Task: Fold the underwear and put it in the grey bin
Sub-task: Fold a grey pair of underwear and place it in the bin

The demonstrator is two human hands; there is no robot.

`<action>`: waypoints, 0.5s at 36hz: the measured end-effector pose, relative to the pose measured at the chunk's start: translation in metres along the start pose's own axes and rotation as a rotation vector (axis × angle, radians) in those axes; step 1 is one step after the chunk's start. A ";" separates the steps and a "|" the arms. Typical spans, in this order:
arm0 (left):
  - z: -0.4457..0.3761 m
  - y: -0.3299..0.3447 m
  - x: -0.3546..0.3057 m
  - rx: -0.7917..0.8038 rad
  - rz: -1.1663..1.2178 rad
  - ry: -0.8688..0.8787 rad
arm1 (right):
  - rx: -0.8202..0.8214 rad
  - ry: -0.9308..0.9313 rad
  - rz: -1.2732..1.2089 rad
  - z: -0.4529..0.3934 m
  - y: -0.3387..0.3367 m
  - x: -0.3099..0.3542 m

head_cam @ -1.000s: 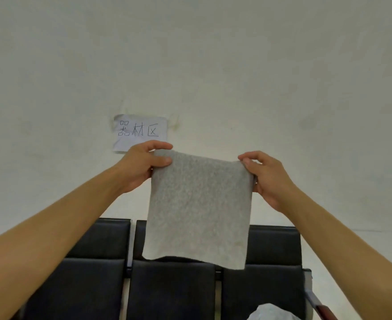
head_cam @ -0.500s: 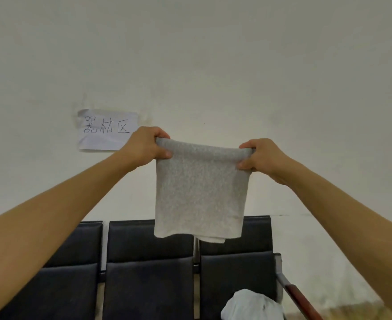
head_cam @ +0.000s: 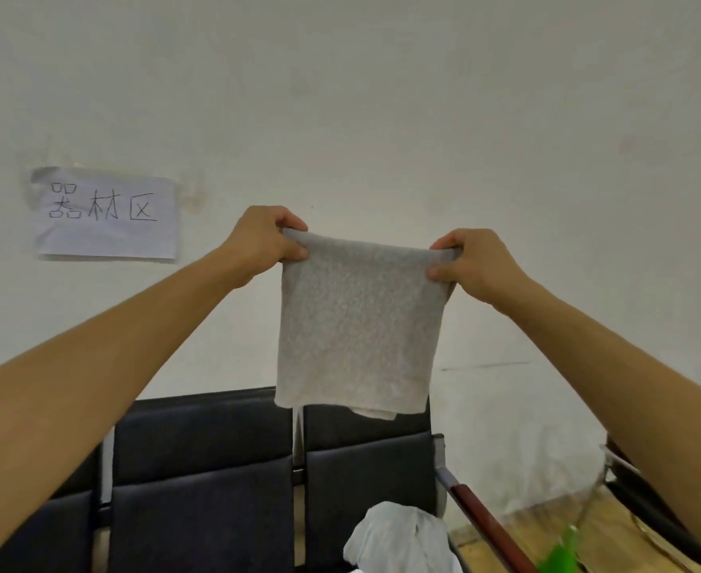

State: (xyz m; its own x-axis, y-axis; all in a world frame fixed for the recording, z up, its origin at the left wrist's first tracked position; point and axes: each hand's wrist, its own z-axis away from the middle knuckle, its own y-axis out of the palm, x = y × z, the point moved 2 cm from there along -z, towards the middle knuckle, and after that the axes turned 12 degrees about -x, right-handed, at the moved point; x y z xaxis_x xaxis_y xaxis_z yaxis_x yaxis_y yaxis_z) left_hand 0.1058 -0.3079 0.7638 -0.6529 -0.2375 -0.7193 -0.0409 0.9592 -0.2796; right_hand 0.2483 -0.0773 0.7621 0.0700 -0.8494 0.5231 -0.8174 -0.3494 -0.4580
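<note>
Above black bench seats [head_cam: 200, 481]: grey underwear [head_cam: 357, 324] hangs doubled, back layer peeking below front hem. Left hand [head_cam: 264, 241], right hand [head_cam: 470, 262] each pinch top fold corner. Since second ago: single sheet folded over. Grey bin unseen.

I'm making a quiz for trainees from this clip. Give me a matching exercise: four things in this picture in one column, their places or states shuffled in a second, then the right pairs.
Things:
1. grey cloth
2. paper sign
3. black seats
4. white bundle

Places or states:
A. stuck on the wall, upper left
B. lying on the rightmost seat
C. hanging folded, pinched at its top corners by the left hand and right hand
D. in a row against the wall, below the cloth

Pairs: 1-C, 2-A, 3-D, 4-B
</note>
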 end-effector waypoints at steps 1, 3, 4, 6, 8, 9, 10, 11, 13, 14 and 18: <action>-0.002 0.007 0.001 -0.004 -0.031 0.022 | -0.003 -0.019 0.050 -0.001 -0.001 -0.002; -0.005 0.020 0.001 -0.003 -0.086 0.065 | -0.007 -0.036 0.156 -0.002 -0.003 -0.009; -0.006 0.028 0.001 0.006 -0.119 0.088 | -0.010 -0.031 0.206 -0.003 -0.003 -0.014; -0.009 0.046 -0.001 0.036 -0.186 0.139 | -0.015 -0.015 0.302 -0.003 -0.007 -0.023; -0.009 0.057 -0.004 0.060 -0.223 0.171 | -0.006 -0.004 0.360 -0.003 -0.011 -0.029; -0.010 0.067 -0.005 0.084 -0.233 0.189 | -0.008 0.008 0.394 -0.001 -0.016 -0.034; -0.012 0.075 -0.006 0.106 -0.243 0.212 | -0.018 0.015 0.424 0.000 -0.020 -0.039; -0.012 0.087 -0.006 0.135 -0.252 0.236 | -0.027 0.028 0.453 0.003 -0.025 -0.047; -0.011 0.108 -0.008 0.186 -0.240 0.275 | -0.025 0.049 0.491 0.007 -0.036 -0.063; -0.011 0.120 -0.008 0.217 -0.221 0.293 | -0.009 0.063 0.511 0.010 -0.043 -0.071; -0.001 0.168 -0.014 0.378 -0.102 0.337 | 0.038 0.132 0.580 0.035 -0.073 -0.100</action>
State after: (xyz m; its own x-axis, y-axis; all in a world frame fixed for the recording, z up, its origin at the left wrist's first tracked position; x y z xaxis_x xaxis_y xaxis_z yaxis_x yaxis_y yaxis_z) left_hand 0.1075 -0.1436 0.7279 -0.8699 -0.2048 -0.4487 0.1184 0.7964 -0.5931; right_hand 0.3207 0.0192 0.7179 -0.4553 -0.8505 0.2633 -0.6798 0.1411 -0.7197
